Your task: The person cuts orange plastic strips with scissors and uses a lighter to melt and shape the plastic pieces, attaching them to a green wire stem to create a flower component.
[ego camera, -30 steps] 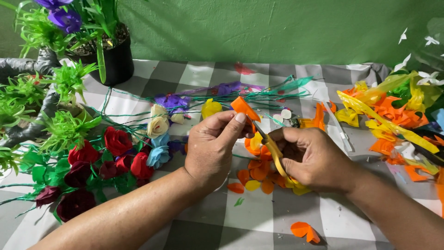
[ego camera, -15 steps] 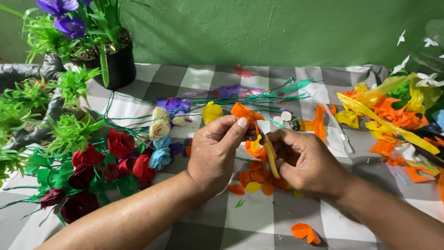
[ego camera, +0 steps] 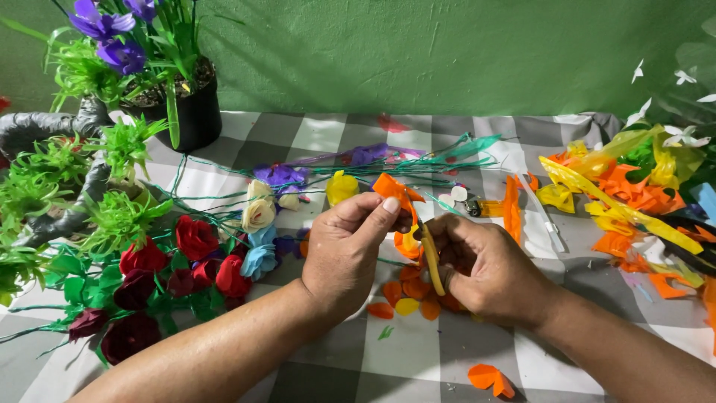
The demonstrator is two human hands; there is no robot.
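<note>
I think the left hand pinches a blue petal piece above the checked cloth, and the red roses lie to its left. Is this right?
Not quite. The head view shows that the petal piece pinched by the left hand is orange, not blue. The rest holds: it is above the checked cloth, and the red roses lie to the left of that hand.

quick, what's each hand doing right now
Left hand: closed, pinching the orange petal piece.
Right hand: closed on the yellow strip.
</note>
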